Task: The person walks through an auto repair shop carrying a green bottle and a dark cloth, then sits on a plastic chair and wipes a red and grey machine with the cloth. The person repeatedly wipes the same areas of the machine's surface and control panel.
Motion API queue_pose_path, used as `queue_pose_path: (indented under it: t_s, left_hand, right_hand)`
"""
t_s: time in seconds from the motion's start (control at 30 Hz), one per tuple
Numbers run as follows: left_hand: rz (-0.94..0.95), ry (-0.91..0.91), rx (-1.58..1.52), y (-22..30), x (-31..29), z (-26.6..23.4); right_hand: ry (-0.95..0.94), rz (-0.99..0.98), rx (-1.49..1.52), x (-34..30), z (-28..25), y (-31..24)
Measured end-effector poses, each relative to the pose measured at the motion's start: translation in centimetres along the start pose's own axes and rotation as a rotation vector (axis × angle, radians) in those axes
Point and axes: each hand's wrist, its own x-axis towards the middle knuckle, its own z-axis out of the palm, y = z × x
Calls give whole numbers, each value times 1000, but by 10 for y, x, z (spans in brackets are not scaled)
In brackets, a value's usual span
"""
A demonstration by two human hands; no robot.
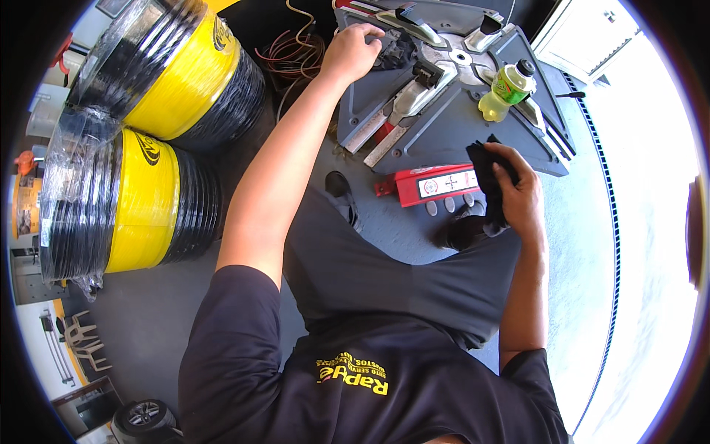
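The left hand (353, 50) hides the clamp part it grips.

A grey machine table (444, 137) carries a green bottle (506, 89) and metal clamps (414, 92).

- Dark grey over the machine table (458, 133), with silvery metal clamps (418, 89) across it.
- Black for the cloth (488, 174) in the right hand (521, 196).
- Bright red on the flat bar (436, 185), with a white label panel.
- Yellow-green on the bottle (506, 89), capped in black.
- 2 stacks of tyres (140, 148): black, each banded in vivid yellow, wrapped in clear glossy film.
- Black shirt (370, 377) with yellow lettering; dark grey trousers (384, 266).
- Red and pale wires (292, 52) tangled near the left hand (355, 48).
- Grey for the floor (163, 311).
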Motion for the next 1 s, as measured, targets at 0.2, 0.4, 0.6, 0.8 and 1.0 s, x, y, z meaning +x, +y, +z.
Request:
queue_pose_path:
  t_s: [0.2, 0.4, 0.6, 0.8, 1.0]
  left_hand:
    - [94, -62, 242, -49, 7, 39]
    - [70, -186, 385, -40, 2, 45]
    - [14, -77, 258, -40, 19, 37]
    - [51, -19, 274, -51, 19, 52]
    - [55, -87, 318, -46, 22, 50]
  right_hand:
    - [-51, -110, -51, 28, 25, -7]
    - [-121, -12, -84, 36, 20, 13]
    - [47, 171, -129, 40, -16, 36]
    - [349, 230, -273, 64, -54, 72]
    - [396, 170, -355, 79, -48, 94]
